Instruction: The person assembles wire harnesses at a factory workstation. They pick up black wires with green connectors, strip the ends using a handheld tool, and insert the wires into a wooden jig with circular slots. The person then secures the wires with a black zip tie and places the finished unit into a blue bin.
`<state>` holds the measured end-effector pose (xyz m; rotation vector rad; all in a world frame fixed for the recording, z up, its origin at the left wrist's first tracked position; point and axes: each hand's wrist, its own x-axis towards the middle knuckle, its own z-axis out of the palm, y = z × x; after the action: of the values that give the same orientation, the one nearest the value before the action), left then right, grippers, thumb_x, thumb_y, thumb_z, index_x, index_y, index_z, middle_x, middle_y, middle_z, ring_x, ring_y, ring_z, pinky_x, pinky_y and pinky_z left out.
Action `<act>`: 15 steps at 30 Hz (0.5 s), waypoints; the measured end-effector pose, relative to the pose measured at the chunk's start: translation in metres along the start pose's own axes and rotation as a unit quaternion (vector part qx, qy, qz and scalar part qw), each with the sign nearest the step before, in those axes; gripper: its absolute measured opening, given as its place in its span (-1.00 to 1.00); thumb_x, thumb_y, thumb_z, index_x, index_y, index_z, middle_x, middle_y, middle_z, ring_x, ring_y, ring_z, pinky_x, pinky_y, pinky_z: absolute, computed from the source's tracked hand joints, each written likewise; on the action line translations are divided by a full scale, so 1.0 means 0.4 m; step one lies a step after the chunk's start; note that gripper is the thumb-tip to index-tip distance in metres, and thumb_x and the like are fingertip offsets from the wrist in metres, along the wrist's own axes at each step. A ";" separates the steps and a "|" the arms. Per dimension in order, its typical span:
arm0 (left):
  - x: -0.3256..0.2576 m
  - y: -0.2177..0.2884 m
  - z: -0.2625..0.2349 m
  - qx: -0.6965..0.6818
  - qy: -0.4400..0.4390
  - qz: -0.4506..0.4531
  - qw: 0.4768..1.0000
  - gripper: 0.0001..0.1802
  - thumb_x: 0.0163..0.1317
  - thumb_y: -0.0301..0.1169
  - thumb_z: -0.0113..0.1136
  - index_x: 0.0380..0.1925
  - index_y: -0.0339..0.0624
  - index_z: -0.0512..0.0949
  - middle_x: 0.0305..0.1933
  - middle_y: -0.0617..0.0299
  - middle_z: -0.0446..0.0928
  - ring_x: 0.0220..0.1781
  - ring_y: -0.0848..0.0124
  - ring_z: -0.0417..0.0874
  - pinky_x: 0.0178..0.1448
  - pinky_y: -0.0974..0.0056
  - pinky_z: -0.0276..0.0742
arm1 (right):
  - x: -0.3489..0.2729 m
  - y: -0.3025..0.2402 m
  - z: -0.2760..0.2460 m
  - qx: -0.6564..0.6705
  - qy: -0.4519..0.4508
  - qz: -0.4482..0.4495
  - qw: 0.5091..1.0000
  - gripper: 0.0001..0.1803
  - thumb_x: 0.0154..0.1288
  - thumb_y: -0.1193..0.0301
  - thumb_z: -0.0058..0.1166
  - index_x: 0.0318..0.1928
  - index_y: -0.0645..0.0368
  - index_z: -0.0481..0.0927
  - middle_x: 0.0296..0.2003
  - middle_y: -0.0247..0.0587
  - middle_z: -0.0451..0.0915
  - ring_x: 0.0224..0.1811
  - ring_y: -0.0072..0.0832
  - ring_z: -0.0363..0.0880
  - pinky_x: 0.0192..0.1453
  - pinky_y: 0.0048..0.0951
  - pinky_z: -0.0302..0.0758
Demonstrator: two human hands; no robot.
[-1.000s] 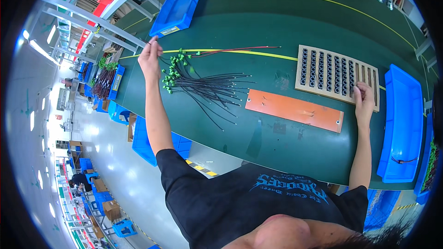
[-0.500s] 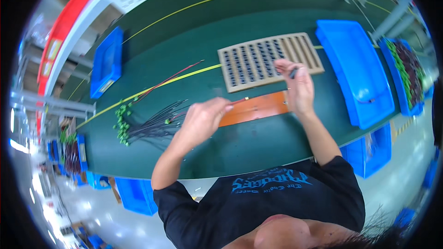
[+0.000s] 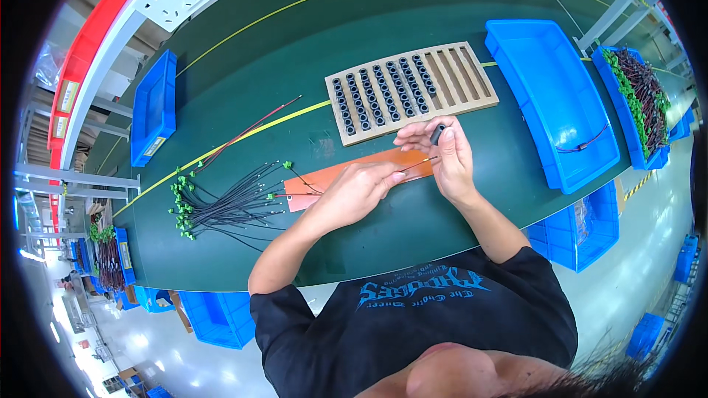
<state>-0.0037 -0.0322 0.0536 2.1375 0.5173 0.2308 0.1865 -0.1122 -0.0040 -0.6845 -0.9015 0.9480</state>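
Note:
My left hand (image 3: 363, 190) is closed in a pinch on a thin wire (image 3: 419, 165), whose tip points at my right hand. Between the thumb and fingers of my right hand (image 3: 455, 161) is a small black cylinder (image 3: 437, 134), tilted, with the wire's tip just below it and seemingly apart. Both hands are over an orange board (image 3: 328, 174) on the green table. Left of the board lies a fanned bundle of black wires (image 3: 236, 195) with green connectors (image 3: 183, 205) at one end. Beyond the hands, a wooden rack (image 3: 466, 74) holds several rows of black cylinders (image 3: 377, 96).
A red wire (image 3: 254, 126) lies behind the bundle. At right stand a large blue tray (image 3: 549, 96) with a short wire inside and a blue bin (image 3: 640, 99) of green-ended wires. Another blue tray (image 3: 155, 107) sits far left, near a metal frame post (image 3: 110, 66).
My hands have come closer together: the left moved right, the right moved left and down from the rack's edge. The wire's tip now reaches close to the black cylinder.

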 end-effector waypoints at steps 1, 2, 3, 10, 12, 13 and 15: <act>0.003 0.002 0.002 -0.010 0.000 0.000 1.000 -0.62 0.59 -0.19 0.04 -0.24 -0.31 0.61 -0.55 0.11 0.49 -0.49 0.22 0.54 -0.32 0.11 0.46 | -0.001 0.000 0.001 -0.006 -0.001 0.004 1.000 -0.60 0.71 0.06 -0.32 0.06 0.17 0.32 0.07 0.16 0.63 0.11 -0.16 0.69 0.20 -0.21 0.60; 0.009 0.011 0.001 -0.020 -0.002 0.001 1.000 -0.61 0.59 -0.19 0.04 -0.24 -0.32 0.61 -0.55 0.12 0.49 -0.49 0.23 0.53 -0.32 0.11 0.45 | -0.002 0.000 0.000 -0.013 0.000 0.007 1.000 -0.60 0.71 0.06 -0.32 0.06 0.17 0.32 0.06 0.15 0.63 0.11 -0.17 0.69 0.19 -0.23 0.60; 0.014 0.018 0.000 -0.031 -0.005 0.003 1.000 -0.61 0.59 -0.19 0.04 -0.24 -0.32 0.61 -0.55 0.12 0.49 -0.49 0.23 0.52 -0.32 0.11 0.45 | -0.002 0.000 -0.002 -0.018 -0.001 0.009 1.000 -0.60 0.71 0.05 -0.32 0.06 0.16 0.32 0.06 0.16 0.64 0.12 -0.17 0.69 0.19 -0.23 0.60; 0.027 0.007 0.021 -0.025 0.021 0.028 0.999 -0.62 0.59 -0.20 0.03 -0.20 -0.31 0.64 -0.50 0.09 0.54 -0.45 0.24 0.56 -0.28 0.13 0.48 | -0.002 0.005 -0.004 -0.161 0.046 -0.052 0.985 -0.61 0.66 0.11 -0.11 0.05 0.23 0.48 -0.05 -0.06 0.63 -0.07 -0.38 0.63 0.06 -0.36 0.56; 0.024 -0.003 0.025 -0.048 0.052 0.025 0.997 -0.63 0.59 -0.21 0.02 -0.15 -0.31 0.66 -0.45 0.07 0.58 -0.42 0.25 0.59 -0.25 0.15 0.51 | -0.003 0.005 -0.027 -0.194 0.060 -0.074 0.976 -0.62 0.63 0.15 -0.01 0.05 0.27 0.55 -0.10 -0.15 0.61 -0.15 -0.46 0.57 0.02 -0.41 0.53; 0.024 -0.007 0.022 -0.047 0.050 0.012 0.998 -0.63 0.59 -0.22 0.02 -0.13 -0.31 0.66 -0.42 0.06 0.60 -0.41 0.25 0.60 -0.23 0.16 0.53 | -0.004 0.001 -0.038 -0.146 0.069 -0.060 0.985 -0.62 0.60 0.18 0.04 0.05 0.29 0.58 -0.12 -0.18 0.59 -0.18 -0.49 0.54 0.00 -0.43 0.52; 0.024 -0.015 0.014 -0.048 0.046 -0.014 0.998 -0.64 0.59 -0.23 0.01 -0.09 -0.31 0.67 -0.35 0.04 0.65 -0.37 0.25 0.62 -0.19 0.17 0.55 | -0.003 -0.002 -0.040 -0.072 0.079 -0.041 0.993 -0.63 0.57 0.21 0.11 0.07 0.31 0.60 -0.13 -0.21 0.59 -0.20 -0.53 0.52 -0.01 -0.45 0.51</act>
<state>0.0049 -0.0289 0.0453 2.0325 0.5767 0.3327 0.2005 -0.1153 -0.0114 -0.8283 -0.8565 0.7487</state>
